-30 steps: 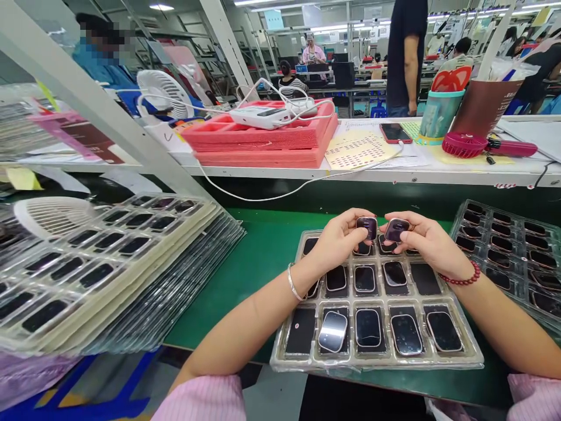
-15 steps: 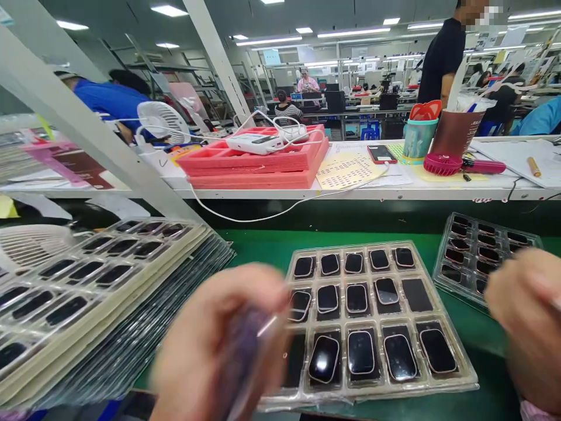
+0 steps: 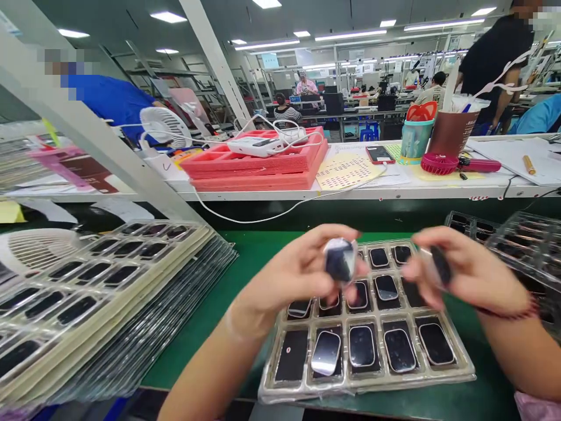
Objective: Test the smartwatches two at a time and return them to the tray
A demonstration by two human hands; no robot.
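Now both hands raised over tray (image 3: 456, 374) on green belt (image 3: 258, 257). Left hand (image 3: 291, 275) pinches dark watch case (image 3: 339, 260) between thumb and fingertips, screen facing camera, above tray's middle rows. Right hand (image 3: 464, 272) closed on second case (image 3: 439, 266), edge-on, blurred; looks like same kind. Tray pockets below hold more cases, most face up, one at front tilted. Stack of filled trays (image 3: 100, 280) at left. Another tray (image 3: 521, 245) at right, beyond right hand.
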